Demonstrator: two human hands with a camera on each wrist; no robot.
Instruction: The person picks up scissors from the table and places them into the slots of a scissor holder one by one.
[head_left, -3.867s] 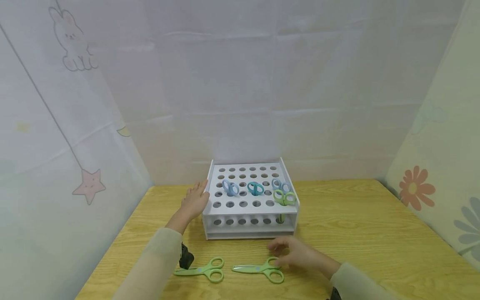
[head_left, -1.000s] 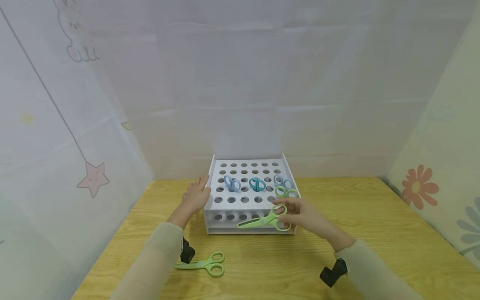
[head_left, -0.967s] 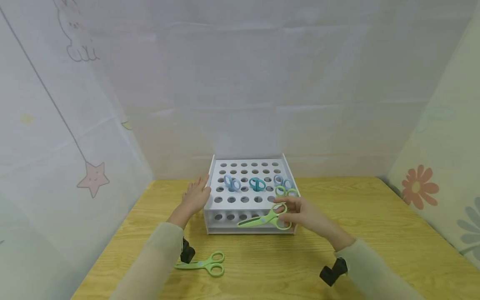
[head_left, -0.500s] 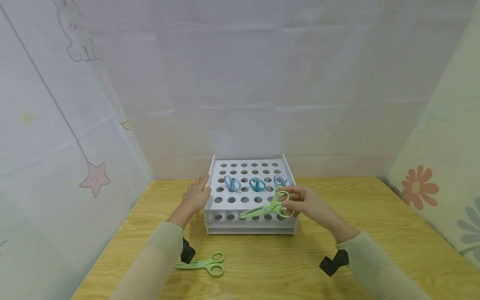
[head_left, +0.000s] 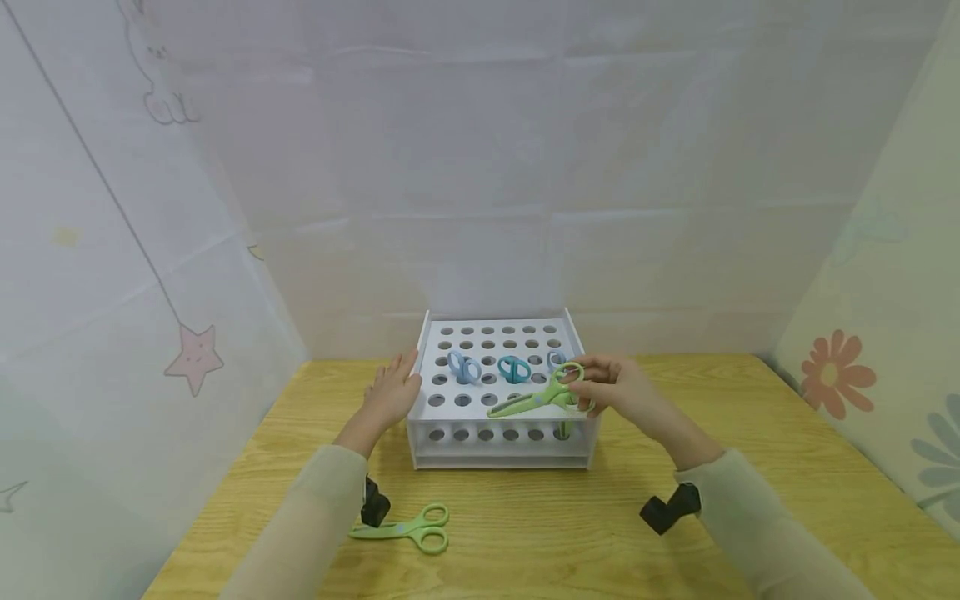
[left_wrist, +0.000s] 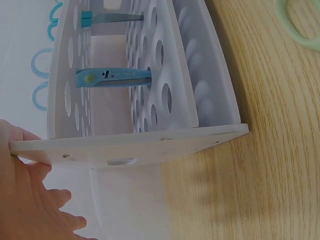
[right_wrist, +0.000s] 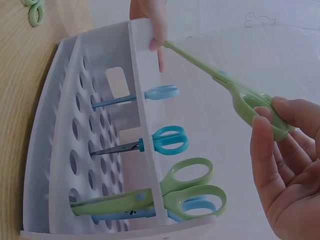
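My right hand (head_left: 626, 396) pinches a pair of green scissors (head_left: 528, 402) by the finger loops, above the front of a white rack (head_left: 480, 421) with rows of round holes. The blades point left. Against the rack's left side wall rests my left hand (head_left: 390, 392), its fingers extended. Standing in the rack's holes are light blue scissors (head_left: 464, 367), teal scissors (head_left: 513, 369), another light blue pair (head_left: 556, 360) and, at the front right, a second green pair (right_wrist: 192, 187). In the head view my right hand and the held scissors partly hide those last two.
Another pair of green scissors (head_left: 408, 528) lies on the wooden table (head_left: 525, 533) in front of the rack, near my left wrist camera (head_left: 374, 502). A pale cloth backdrop (head_left: 480, 208) rises behind the rack.
My right hand has picked the green scissors up from the table, then raised them to above the rack's front and slightly rightward. My left hand stays at the rack's side.
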